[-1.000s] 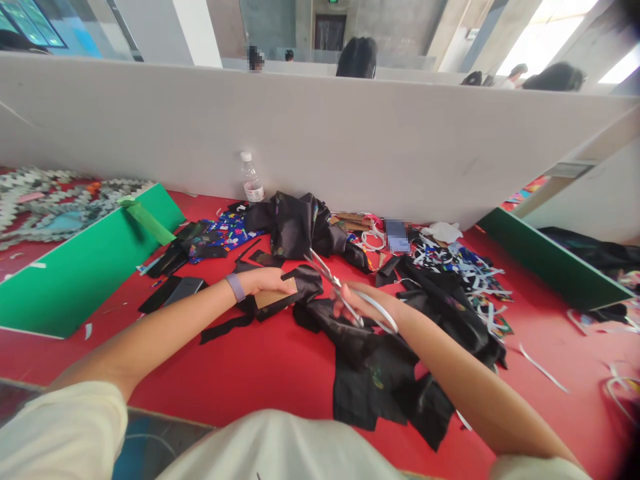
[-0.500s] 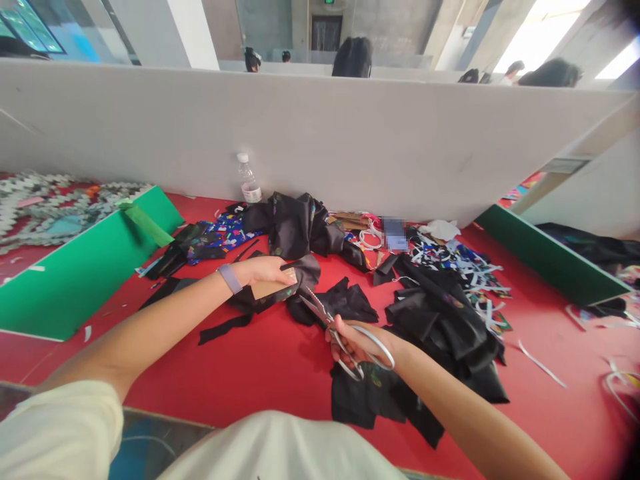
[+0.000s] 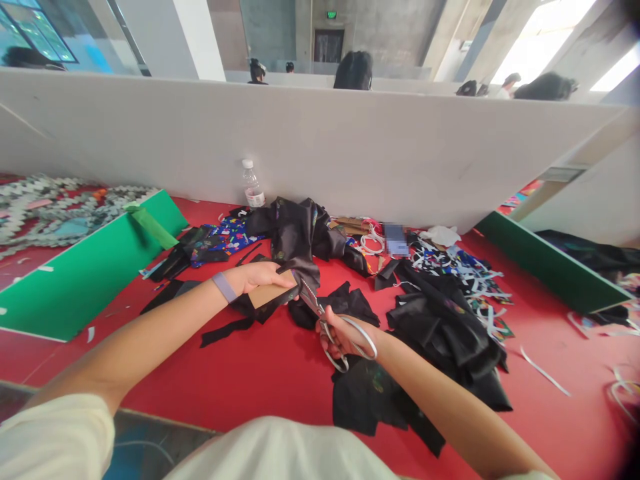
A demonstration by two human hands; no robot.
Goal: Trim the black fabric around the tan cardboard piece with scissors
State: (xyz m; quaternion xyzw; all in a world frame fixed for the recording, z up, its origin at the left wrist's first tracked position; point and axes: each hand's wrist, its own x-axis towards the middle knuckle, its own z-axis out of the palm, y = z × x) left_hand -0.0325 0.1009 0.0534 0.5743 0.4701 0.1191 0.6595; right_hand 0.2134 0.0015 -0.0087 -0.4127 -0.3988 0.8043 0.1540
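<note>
Though aslant — scissors [image 3: 315,305] in right hand [image 3: 345,333]

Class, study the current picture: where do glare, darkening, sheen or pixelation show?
Head view: glare bleaches the white slanted window, and both right-hand corners darken; head view: soft sheen marks the draped black satiny cloth, while pixel blocks obscure the blue-grey rectangular object.

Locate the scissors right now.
In the head view, the scissors are in the right hand, below the picture's centre, blades angled up-left toward the tan card held in the left hand.
</note>
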